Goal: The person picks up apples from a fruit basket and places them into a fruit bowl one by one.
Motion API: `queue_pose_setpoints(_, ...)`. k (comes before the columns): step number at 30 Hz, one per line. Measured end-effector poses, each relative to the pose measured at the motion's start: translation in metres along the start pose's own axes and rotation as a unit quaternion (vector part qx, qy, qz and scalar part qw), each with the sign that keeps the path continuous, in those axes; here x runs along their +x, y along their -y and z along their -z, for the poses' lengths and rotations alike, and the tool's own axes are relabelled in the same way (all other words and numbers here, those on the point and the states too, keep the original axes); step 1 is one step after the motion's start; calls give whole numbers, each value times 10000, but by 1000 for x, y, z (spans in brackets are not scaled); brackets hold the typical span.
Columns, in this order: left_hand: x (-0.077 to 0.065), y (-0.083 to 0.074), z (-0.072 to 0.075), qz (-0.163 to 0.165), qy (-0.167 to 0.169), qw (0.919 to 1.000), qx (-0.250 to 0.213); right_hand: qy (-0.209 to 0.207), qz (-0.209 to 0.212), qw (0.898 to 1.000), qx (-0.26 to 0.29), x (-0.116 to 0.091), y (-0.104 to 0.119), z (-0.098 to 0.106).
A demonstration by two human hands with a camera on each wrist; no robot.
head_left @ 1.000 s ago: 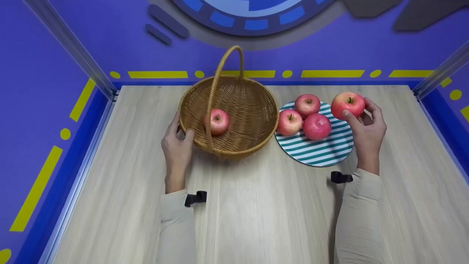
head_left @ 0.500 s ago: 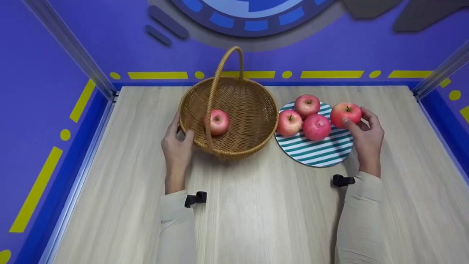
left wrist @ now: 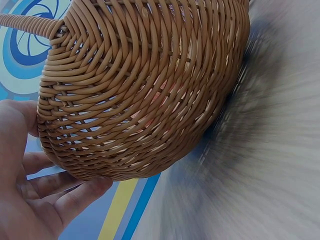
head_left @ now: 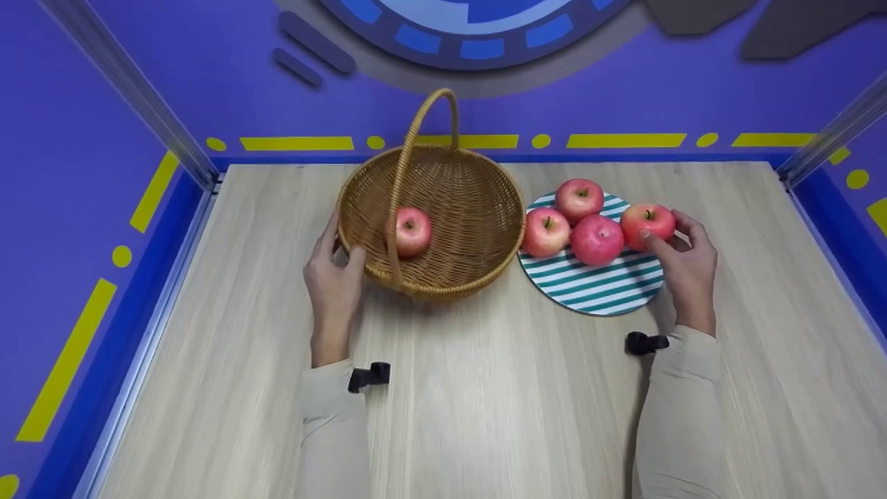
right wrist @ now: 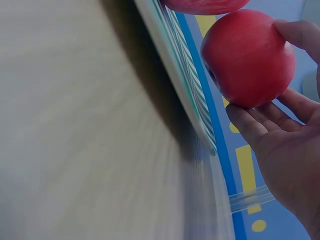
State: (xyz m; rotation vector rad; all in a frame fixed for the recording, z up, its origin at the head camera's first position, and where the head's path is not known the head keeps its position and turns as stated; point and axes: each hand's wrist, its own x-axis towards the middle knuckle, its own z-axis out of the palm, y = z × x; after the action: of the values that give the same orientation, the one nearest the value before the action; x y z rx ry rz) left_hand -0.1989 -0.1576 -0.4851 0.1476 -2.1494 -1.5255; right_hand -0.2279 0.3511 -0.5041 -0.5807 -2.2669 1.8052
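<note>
My left hand (head_left: 334, 281) grips the left side of a brown wicker basket (head_left: 478, 208), thumb at the near side and fingers at the far side. Inside the basket lies one red apple (head_left: 414, 231), partly behind the tall handle. In the left wrist view the fingers lie against the woven wall (left wrist: 135, 95). With thumb and fingertips my right hand (head_left: 686, 267) holds another red apple (head_left: 648, 226) over the right part of a green-and-white striped round plate (head_left: 596, 291). In the right wrist view a gap shows between this held apple (right wrist: 248, 57) and the plate's surface.
Three apples sit together on the plate: one at the back (head_left: 579, 199), one at the left (head_left: 546, 232) close to the basket's rim, one in the middle (head_left: 596, 240). Blue panels (head_left: 277, 104) enclose the light wooden table (head_left: 485, 402) at the back and sides.
My right hand has moved the held apple down and slightly left, closer to the plate and the middle apple. My left hand and the basket have stayed in place.
</note>
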Motion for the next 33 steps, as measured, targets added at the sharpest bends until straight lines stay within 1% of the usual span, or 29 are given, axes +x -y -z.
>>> queue_pose_setpoints(3,0,0,0,0,1,10000,-27,74,1,9998,-180,0,-1,1)
queue_pose_setpoints(12,1,-2,0,-62,-52,10000,-20,171,20,9995,-270,0,-3,0)
queue_pose_setpoints(18,0,-2,1,-9,-55,10000,29,193,22,9995,-250,0,-4,-1)
queue_pose_setpoints(25,0,-2,1,35,-44,10000,43,259,-344,9984,374,1,-3,-2)
queue_pose_setpoints(30,0,-2,1,-37,-49,10000,63,382,-424,9981,248,1,-3,-1)
queue_pose_setpoints(33,-1,-2,1,-62,-57,9999,63,456,-442,9979,81,2,-1,0)
